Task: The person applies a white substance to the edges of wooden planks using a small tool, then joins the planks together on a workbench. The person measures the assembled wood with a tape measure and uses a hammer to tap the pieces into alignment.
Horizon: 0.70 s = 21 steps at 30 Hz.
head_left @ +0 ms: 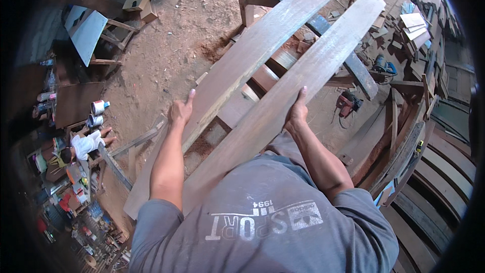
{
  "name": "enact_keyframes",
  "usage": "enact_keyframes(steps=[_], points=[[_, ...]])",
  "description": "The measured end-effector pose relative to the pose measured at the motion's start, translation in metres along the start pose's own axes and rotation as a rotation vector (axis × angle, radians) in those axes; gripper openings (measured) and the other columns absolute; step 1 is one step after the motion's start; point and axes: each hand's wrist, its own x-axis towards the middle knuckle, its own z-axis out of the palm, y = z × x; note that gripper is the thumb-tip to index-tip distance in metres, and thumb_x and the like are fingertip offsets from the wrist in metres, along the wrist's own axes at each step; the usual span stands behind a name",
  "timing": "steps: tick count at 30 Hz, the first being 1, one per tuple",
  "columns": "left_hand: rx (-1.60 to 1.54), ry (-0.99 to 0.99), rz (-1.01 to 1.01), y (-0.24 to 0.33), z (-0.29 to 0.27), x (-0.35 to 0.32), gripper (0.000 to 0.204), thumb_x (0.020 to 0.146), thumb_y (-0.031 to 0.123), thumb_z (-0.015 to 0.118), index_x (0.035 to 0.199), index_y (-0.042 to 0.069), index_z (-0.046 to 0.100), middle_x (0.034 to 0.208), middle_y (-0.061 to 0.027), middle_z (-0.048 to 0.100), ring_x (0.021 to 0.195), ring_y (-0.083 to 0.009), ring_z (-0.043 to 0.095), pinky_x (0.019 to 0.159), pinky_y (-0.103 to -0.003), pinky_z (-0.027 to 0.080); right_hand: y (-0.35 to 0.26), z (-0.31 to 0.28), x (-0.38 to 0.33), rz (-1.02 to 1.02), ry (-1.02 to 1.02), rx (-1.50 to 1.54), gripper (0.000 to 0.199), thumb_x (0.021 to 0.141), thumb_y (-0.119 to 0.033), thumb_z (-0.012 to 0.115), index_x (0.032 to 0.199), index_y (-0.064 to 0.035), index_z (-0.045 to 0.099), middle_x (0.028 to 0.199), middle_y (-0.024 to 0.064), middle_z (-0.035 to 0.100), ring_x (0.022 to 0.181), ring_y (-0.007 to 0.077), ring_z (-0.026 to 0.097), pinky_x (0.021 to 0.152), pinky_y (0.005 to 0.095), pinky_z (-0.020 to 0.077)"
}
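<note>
Two long wooden planks lie slantwise side by side, a wider left plank (257,48) and a right plank (308,68), with a gap between them. My left hand (180,112) grips the outer edge of the left plank, thumb on top. My right hand (296,115) holds the outer edge of the right plank in the same way, thumb pointing away from me. The fingers of both hands are hidden under the wood. Near their far ends the planks rest across a dark sawhorse beam (362,77). Their near ends reach down beside my body.
A red corded power tool (347,103) and a blue one (385,65) lie on the right. Curved boards (444,172) are stacked beyond. A person in a white shirt (87,144) is at far left, near paint cans (98,106) and cluttered tools. Wood scraps and sawdust cover the ground.
</note>
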Motion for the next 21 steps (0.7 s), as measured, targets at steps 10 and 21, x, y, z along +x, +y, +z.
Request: enact_keyframes(steps=[10,21], points=[[-0.004,0.090,0.047,0.007,0.010,-0.012,0.097,0.095,0.093,0.040,0.092,0.007,0.084,0.100,-0.0285,0.078,0.103,-0.0494,0.075,0.087,-0.058,0.058,0.002,-0.006,0.000,-0.088,0.076,-0.058,0.108,0.097,-0.084,0.060,0.152,0.0089,0.054,0.146,0.0238,0.066,0.126,0.0394,0.070,0.104,0.0531,0.0605],[-0.095,0.366,0.420,0.004,0.028,-0.018,0.077,0.105,0.071,0.053,0.149,0.009,0.062,0.140,-0.0292,0.069,0.130,-0.0493,0.065,0.107,-0.059,0.053,0.011,-0.079,0.036,-0.094,-0.344,-0.141,0.095,0.101,-0.089,0.040,0.154,-0.0122,0.055,0.145,0.0133,0.066,0.135,0.0366,0.062,0.111,0.0638,0.0493]])
